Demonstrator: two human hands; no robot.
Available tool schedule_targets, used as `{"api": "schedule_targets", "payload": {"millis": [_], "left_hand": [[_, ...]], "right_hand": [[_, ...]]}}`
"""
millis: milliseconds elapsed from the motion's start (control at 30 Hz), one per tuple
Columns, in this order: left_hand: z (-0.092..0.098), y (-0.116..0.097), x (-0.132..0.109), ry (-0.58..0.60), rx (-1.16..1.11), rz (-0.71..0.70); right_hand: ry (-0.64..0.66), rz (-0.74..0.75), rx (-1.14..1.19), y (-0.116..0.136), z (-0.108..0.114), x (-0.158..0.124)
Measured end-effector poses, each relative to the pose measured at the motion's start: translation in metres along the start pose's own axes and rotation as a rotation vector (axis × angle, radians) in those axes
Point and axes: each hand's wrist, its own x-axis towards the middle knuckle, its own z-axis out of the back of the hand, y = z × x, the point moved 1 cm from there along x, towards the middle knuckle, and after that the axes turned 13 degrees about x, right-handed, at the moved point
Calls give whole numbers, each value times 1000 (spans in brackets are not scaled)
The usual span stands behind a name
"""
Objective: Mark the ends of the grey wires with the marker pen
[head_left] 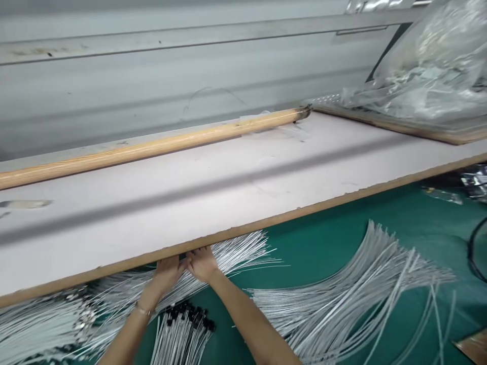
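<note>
Quick tally: one long round wooden pole (152, 147), one white shelf board with a raw wood edge (228, 203), one green table mat (323, 243), one heap of clear plastic bags (429, 61) and one black cable (474, 248). There are two bare hands, left hand (167, 274) and right hand (201, 263), with one thin bracelet (142, 310). The thin white wires (361, 289) make roughly four piles, one of them black-tipped, and the strands are way too many to count.

Both forearms are bare to the frame's edge. A thin bracelet (143, 310) rings the wrist below the left hand (167, 274); the right hand (202, 263) is bare.
</note>
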Motion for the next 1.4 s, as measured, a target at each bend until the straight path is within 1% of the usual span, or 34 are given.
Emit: {"api": "schedule_targets", "payload": {"millis": [33,67,133,200,267,300,333,367,433,500,567,667,767,867,967,1100,1233,1333,1400], "left_hand": [[5,-2,-22,28,-1,15],[11,-3,-49,69,-9,40],[25,-2,-117,187,-53,132],[41,-3,-189,345,-126,270],[57,-13,-250,521,-219,401],[64,-22,-272,590,-254,443],[70,-32,-288,643,-275,469],[76,-42,-299,679,-280,481],[83,-63,-305,700,-250,486],[85,-80,-302,709,-228,480],[86,-93,-297,736,-241,460],[88,-110,-296,755,-214,432],[93,-123,-300,713,-162,409],[99,-127,-306,677,-163,394],[101,-123,-310,638,-208,376],[92,-120,-311,595,-215,380],[81,-123,-305,607,-174,349],[79,-128,-300,591,-128,311],[81,-130,-297,564,-92,299]], "right_hand": [[-7,-6,31,3,6,2],[-15,-15,70,7,13,4],[-45,-47,164,15,31,3],[-104,-100,270,22,51,-9],[-171,-185,387,30,71,-38],[-196,-229,447,35,80,-59],[-212,-274,507,41,87,-83],[-213,-319,567,48,93,-110],[-170,-398,677,64,100,-166],[-114,-457,765,83,102,-219],[-64,-507,827,100,105,-265],[-39,-585,867,119,111,-317],[-45,-649,878,126,118,-348],[-56,-679,887,127,124,-361],[-60,-675,885,130,128,-362],[-61,-627,866,140,134,-354],[-82,-575,821,153,142,-349],[-105,-548,775,159,154,-352],[-122,-536,745,161,166,-359]]}}
